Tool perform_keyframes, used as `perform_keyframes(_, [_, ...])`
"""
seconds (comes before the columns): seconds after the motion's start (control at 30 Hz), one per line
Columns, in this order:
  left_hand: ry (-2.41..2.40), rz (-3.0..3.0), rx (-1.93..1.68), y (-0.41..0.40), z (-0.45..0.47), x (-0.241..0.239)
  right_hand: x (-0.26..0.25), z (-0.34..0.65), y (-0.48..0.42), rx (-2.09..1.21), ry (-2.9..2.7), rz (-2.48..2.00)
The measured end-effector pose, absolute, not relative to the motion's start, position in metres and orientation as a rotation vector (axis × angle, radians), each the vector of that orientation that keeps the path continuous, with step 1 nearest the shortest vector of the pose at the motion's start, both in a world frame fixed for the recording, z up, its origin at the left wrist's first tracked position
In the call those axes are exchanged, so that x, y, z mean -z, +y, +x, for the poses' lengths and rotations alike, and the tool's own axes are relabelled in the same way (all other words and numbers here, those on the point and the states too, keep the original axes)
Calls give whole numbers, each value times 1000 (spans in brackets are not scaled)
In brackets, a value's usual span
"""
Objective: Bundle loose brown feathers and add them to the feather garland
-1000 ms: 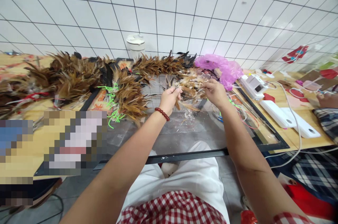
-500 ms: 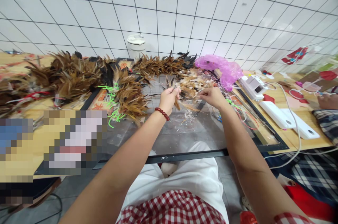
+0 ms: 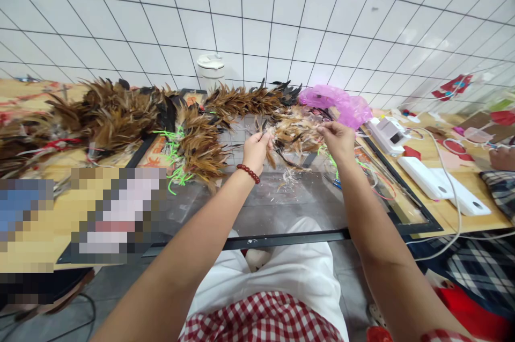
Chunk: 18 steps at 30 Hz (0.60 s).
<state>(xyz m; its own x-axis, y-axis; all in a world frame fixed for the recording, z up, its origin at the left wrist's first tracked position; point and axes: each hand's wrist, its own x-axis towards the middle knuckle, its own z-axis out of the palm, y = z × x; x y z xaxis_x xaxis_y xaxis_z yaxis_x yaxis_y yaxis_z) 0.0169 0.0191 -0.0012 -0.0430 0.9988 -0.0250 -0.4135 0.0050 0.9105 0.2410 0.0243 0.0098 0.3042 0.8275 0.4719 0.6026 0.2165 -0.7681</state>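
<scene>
My left hand, below it a wrist with a red bead bracelet, is closed on a small bunch of brown feathers above the glass tabletop. To its right, my right hand has thumb and forefinger pinched together at the right edge of a loose pile of tan and brown feathers. What sits in that pinch is too small to make out. Feather bundles tied with green strings lie left of my hands, and a row of brown feathers lies behind them.
A purple plastic bag lies behind my right hand. A white lidded cup stands by the tiled wall. On the right are a white power strip, white power banks and a cable. More feather bundles cover the left. Another person's hand shows far right.
My right hand has moved up and to the right, from the near side of the feather pile to its right edge. The left hand stays nearly in place with its feathers.
</scene>
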Motion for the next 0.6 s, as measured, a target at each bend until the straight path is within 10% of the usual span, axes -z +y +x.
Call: perform_keyframes(0.6, [939, 1072, -1154, 19, 19, 6, -5, 207, 15, -288, -1802, -1183])
